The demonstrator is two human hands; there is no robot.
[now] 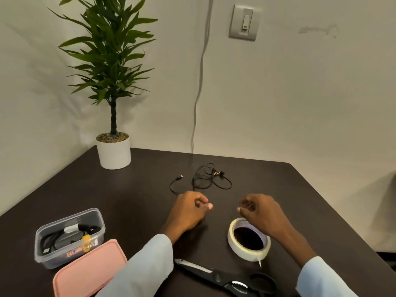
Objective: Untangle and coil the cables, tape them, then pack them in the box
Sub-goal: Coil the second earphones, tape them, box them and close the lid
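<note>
A thin black cable [205, 179] lies in a loose tangle at the middle of the dark table, with one plug end [179, 177] off to its left. A strand runs from the tangle to my left hand [189, 211], whose fingers are curled shut on it. My right hand [264, 213] is a short way to the right and pinches a fine strand between thumb and fingers. The clear plastic box [42, 234] at the near left holds coiled dark cables, one bound with yellow tape. Its pink lid [90, 271] leans against the box's front.
A roll of white tape [232, 243] lies flat under my right wrist. Black scissors [222, 279] lie near the table's front edge. A potted plant [113, 153] stands at the back left corner. A grey cord [199, 82] hangs down the wall behind the table.
</note>
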